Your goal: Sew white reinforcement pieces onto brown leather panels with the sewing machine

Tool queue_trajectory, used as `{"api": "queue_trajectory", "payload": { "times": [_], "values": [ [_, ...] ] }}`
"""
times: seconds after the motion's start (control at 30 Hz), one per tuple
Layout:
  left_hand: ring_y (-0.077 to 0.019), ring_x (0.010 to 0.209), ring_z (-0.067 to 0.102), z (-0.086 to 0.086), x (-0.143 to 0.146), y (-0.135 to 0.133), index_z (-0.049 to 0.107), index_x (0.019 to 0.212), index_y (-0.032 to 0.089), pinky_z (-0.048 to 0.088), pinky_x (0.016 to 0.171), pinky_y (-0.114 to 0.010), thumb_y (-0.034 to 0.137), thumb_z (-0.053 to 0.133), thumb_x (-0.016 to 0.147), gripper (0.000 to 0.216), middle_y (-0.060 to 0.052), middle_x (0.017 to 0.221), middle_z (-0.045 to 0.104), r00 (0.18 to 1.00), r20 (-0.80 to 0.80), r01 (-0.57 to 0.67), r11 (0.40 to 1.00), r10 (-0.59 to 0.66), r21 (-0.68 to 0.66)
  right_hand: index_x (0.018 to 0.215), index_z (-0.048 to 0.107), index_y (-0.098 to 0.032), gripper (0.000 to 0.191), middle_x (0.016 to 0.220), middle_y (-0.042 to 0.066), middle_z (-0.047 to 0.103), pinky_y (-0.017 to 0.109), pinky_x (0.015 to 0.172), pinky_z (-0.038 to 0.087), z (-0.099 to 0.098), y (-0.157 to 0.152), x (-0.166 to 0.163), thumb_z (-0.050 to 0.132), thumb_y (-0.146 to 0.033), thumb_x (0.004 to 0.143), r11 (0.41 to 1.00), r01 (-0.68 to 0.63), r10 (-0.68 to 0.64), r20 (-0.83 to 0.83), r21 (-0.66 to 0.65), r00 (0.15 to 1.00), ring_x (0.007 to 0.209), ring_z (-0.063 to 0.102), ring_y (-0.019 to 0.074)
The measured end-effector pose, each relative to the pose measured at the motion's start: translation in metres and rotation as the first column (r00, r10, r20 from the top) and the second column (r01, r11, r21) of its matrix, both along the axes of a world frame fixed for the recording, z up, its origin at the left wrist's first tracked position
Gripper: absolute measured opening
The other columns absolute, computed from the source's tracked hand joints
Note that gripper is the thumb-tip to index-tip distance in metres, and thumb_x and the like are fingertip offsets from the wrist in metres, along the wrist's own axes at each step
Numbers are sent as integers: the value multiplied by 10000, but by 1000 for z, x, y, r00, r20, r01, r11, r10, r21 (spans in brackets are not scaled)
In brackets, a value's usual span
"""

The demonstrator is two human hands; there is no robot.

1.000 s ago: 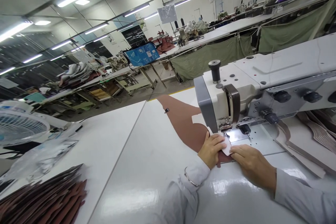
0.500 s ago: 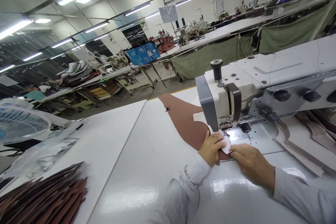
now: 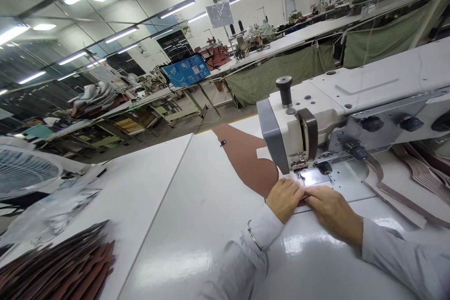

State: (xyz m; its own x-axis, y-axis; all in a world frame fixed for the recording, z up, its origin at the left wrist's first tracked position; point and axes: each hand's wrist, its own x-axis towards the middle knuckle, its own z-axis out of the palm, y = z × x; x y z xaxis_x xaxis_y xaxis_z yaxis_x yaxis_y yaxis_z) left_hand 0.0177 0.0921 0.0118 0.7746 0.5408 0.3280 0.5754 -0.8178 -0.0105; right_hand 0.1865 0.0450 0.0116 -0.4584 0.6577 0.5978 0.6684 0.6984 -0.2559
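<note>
A brown leather piece [image 3: 246,157] lies on the white table [image 3: 197,225] and runs under the head of a white sewing machine [image 3: 351,98]. My left hand [image 3: 284,198] is curled, its fingers closed on the near edge of the piece just in front of the needle [image 3: 299,174]. My right hand [image 3: 330,211] meets it from the right, fingers pressed together on the same edge. Both fingertips touch below the presser foot. A lit patch of the machine bed [image 3: 314,177] shows beside them.
A stack of brown cut pieces [image 3: 63,267] sits at the near left, with a clear plastic bag [image 3: 52,211] and a white fan [image 3: 24,168] behind it. Brown straps [image 3: 418,176] lie right of the machine. Other work tables and a blue sign [image 3: 186,70] fill the background.
Both hands have slid closer to the needle and together. The white patch seen between them earlier is now covered by the fingers.
</note>
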Motion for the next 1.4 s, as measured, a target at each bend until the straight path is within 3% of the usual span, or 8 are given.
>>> {"api": "queue_trajectory", "payload": {
  "times": [0.17, 0.33, 0.57, 0.67, 0.83, 0.93, 1.1, 1.4],
  "values": [
    [-167, 830, 529, -2, 3, -9, 577, 846, 159, 440, 712, -289, 349, 381, 918, 282, -48, 844, 596, 998, 62, -18, 999, 20, -34, 949, 595, -119, 232, 730, 57, 476, 311, 614, 284, -5, -29, 4, 379, -188, 903, 985, 171, -167, 144, -16, 975, 686, 383, 180],
    [-162, 832, 529, -3, 3, -10, 587, 853, 153, 439, 721, -287, 247, 334, 934, 282, -45, 823, 606, 995, 97, 4, 1000, -4, 4, 952, 593, -99, 239, 721, 56, 467, 305, 626, 275, -6, -36, 7, 370, -163, 899, 989, 149, -148, 109, -3, 983, 692, 369, 171],
    [-165, 835, 529, -1, 6, -15, 559, 891, 125, 429, 694, -294, 138, 325, 917, 236, -46, 815, 598, 998, -55, 37, 996, -32, 81, 816, 605, -148, 234, 702, 37, 482, 282, 642, 291, -6, -30, 17, 393, -182, 908, 985, 151, -155, -47, -77, 987, 677, 401, 143],
    [-167, 832, 527, 1, 7, -18, 549, 900, 120, 428, 685, -297, 132, 302, 923, 248, -55, 826, 589, 995, -93, 38, 992, -27, 117, 854, 610, -149, 212, 731, 41, 509, 277, 666, 306, -7, -25, 24, 407, -177, 908, 980, 191, -196, -88, -62, 977, 705, 429, 140],
    [-177, 795, 527, 1, 10, -20, 549, 869, 116, 433, 653, -298, 120, 314, 914, 239, -55, 791, 580, 996, -87, 18, 986, -4, 165, 1013, 588, -145, 240, 796, 57, 522, 287, 661, 296, -9, -23, 23, 392, -103, 879, 991, 133, -133, -11, -7, 991, 738, 422, 158],
    [-186, 828, 529, 0, 10, -22, 552, 868, 130, 448, 678, -306, 108, 340, 888, 214, -63, 825, 591, 999, -29, -22, 993, 26, 113, 1000, 595, -160, 289, 776, 51, 499, 293, 640, 271, -9, -24, 19, 367, -59, 852, 988, 151, -149, 70, -20, 986, 704, 387, 161],
    [-221, 1021, 502, 4, 4, -28, 548, 999, 137, 456, 806, -358, 123, 393, 829, 231, -97, 1094, 588, 984, 178, -24, 999, 28, -28, 916, 608, -144, 264, 730, 48, 464, 304, 626, 244, -8, -25, 14, 370, -60, 839, 985, 170, -165, 159, -19, 973, 675, 346, 166],
    [-231, 1031, 504, 5, 3, -27, 557, 1028, 149, 445, 794, -387, 178, 407, 848, 237, -94, 1132, 598, 986, 163, -7, 994, 25, -109, 883, 605, -137, 261, 726, 49, 452, 309, 630, 242, -11, -24, 12, 373, -38, 813, 987, 162, -161, 199, 13, 967, 678, 341, 172]
  ]
}}
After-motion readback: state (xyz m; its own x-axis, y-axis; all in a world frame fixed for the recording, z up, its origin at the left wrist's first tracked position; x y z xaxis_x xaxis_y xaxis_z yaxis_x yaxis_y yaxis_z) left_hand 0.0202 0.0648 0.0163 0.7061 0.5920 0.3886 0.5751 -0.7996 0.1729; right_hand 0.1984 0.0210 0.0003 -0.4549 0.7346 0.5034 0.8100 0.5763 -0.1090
